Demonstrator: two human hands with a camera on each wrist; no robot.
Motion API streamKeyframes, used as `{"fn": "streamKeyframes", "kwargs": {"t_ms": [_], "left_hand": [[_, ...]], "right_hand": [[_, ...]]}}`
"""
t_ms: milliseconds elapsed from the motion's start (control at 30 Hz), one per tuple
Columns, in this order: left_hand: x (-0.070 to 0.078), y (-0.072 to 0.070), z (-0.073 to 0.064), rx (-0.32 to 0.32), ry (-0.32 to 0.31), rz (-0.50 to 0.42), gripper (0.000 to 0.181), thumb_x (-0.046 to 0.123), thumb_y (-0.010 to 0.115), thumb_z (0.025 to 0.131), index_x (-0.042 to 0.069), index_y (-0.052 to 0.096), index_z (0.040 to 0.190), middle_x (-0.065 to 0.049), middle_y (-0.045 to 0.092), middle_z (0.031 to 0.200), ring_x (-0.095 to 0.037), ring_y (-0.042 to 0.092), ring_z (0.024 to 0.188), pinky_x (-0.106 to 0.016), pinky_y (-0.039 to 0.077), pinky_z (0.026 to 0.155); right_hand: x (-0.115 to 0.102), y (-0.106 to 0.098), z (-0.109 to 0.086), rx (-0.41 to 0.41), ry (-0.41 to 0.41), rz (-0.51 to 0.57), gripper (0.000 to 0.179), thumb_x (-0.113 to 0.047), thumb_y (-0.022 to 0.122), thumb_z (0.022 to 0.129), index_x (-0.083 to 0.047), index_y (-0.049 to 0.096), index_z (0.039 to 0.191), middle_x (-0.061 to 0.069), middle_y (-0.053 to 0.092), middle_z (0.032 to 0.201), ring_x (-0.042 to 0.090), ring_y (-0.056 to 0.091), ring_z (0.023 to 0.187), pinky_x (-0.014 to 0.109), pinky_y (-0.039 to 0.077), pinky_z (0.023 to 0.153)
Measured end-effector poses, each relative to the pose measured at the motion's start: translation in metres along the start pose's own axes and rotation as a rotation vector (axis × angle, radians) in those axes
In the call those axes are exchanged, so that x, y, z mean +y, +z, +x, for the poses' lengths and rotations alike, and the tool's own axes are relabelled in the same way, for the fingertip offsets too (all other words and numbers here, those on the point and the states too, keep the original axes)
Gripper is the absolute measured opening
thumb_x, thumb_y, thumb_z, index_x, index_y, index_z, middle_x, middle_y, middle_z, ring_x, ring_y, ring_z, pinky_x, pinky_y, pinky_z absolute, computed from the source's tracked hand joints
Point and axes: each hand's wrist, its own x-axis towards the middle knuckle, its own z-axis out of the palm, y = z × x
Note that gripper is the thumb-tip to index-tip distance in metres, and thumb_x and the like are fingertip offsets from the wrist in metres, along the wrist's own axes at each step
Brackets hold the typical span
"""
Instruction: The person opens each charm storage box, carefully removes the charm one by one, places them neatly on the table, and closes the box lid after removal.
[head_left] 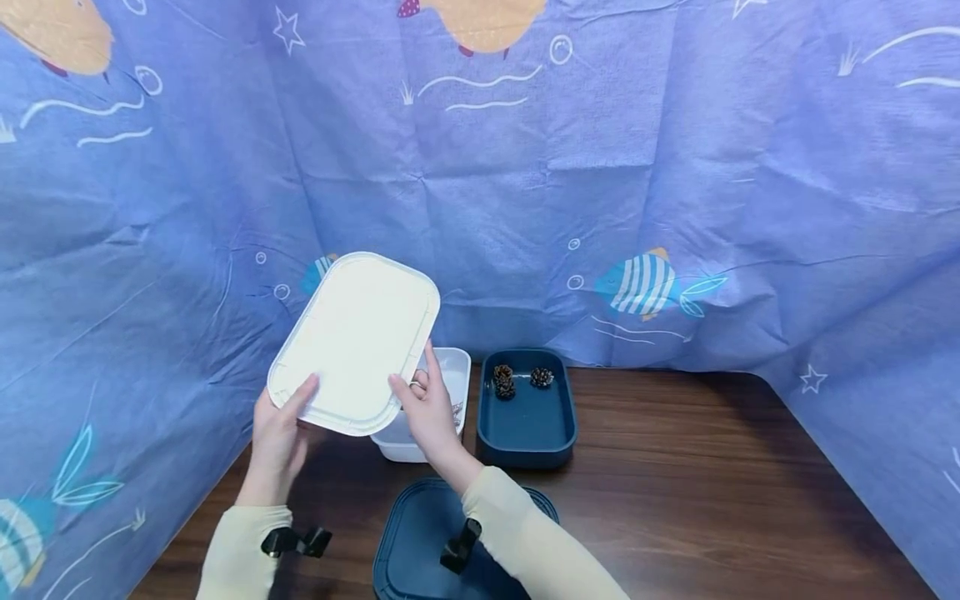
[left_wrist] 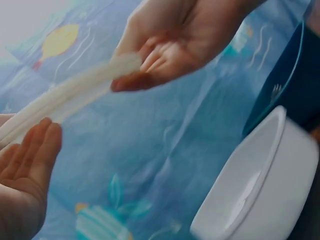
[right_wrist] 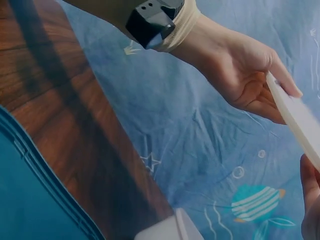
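Lid pinched thumb-to-fingers by your raised left hand and right hand, long axis running near-left to far-right.

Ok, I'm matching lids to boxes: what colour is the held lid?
The lid is white; the head view shows it best.

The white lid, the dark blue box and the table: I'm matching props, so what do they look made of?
White lid: probably plastic, smooth-looking, with a molded rim. Dark blue box: likely plastic, faint sheen, rounded molded corners. Table: wood or wood-look laminate, smooth-looking; brown grain shows, but which is unclear.
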Motion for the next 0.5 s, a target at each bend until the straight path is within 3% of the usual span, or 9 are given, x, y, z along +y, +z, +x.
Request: {"fn": "streamKeyframes", "kwargs": {"t_ms": [200,300,400,500], "left_hand": [[0.018,-0.035,0.012,-0.056,-0.032,0.289,0.07,0.001,0.063,0.098,0.004,0.028,0.159,-0.005,0.052,0.139,-0.003,0.065,0.105,-0.02,0.058,0.078],[0.023,-0.051,0.016,-0.087,-0.049,0.319,0.073,0.007,0.061,0.101,0.004,0.019,0.161,-0.012,0.039,0.152,0.001,0.061,0.111,-0.018,0.056,0.082],[0.025,-0.064,0.017,-0.09,-0.048,0.276,0.073,0.009,0.056,0.103,0.007,0.014,0.162,-0.015,0.025,0.161,0.003,0.058,0.114,-0.017,0.054,0.086],[0.024,-0.074,0.02,-0.048,-0.051,0.265,0.073,0.012,0.056,0.104,0.009,0.012,0.163,-0.014,0.018,0.166,0.002,0.057,0.117,-0.016,0.054,0.087]], "right_hand": [[0.009,0.015,-0.001,-0.037,0.052,-0.03,0.078,-0.017,0.059,0.104,-0.017,0.009,0.164,0.013,0.064,0.129,0.023,0.068,0.11,0.028,0.057,0.088],[0.016,0.022,-0.004,-0.079,0.095,-0.096,0.076,-0.016,0.058,0.104,-0.015,0.01,0.163,0.014,0.058,0.137,0.019,0.068,0.105,0.024,0.055,0.083],[0.025,0.032,-0.008,-0.142,0.122,-0.135,0.075,-0.012,0.058,0.103,-0.01,0.012,0.163,0.018,0.048,0.148,0.016,0.065,0.11,0.022,0.053,0.088],[0.034,0.042,-0.012,-0.204,0.143,-0.122,0.072,-0.007,0.056,0.103,-0.005,0.015,0.161,0.018,0.038,0.157,0.018,0.059,0.125,0.022,0.05,0.098]]}}
